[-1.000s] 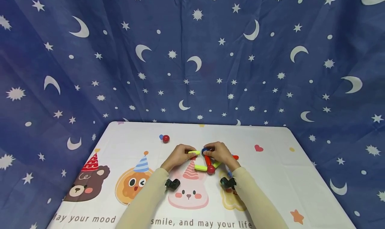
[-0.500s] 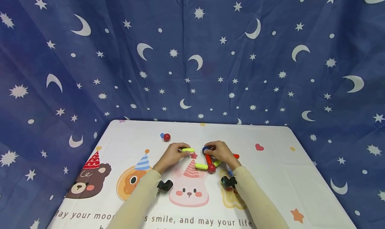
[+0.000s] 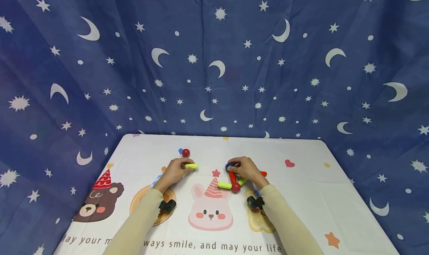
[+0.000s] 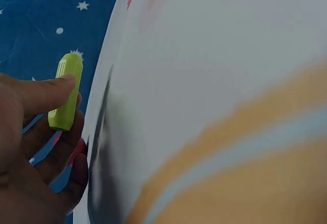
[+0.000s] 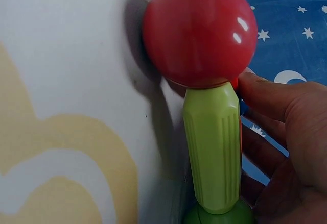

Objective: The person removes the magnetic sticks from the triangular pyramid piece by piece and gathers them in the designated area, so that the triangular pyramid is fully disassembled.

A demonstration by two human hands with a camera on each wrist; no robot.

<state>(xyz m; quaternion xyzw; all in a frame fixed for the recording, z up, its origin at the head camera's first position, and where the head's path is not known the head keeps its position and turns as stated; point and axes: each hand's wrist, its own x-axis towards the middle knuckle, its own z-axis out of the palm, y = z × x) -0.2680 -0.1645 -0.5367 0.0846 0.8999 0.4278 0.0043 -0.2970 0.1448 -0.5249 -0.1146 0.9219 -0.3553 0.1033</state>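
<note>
Wrinkled blue cloth (image 3: 214, 35), printed with moons and stars, hangs beyond the smooth white counter (image 3: 301, 188). The right hand (image 3: 246, 168) pinches a blue ball (image 3: 229, 167) at the far end of the joined pieces (image 3: 232, 177); the left hand (image 3: 175, 171) pinches a yellow-green rod (image 3: 191, 166) between thumb and fingers. That rod's long axis runs left to right, its free end facing the joined pieces, well apart from them. The rod looks like ribbed plastic. Smallest, a glossy, round loose red ball (image 3: 186, 153) lies just beyond the left hand, the nearer one.
</note>
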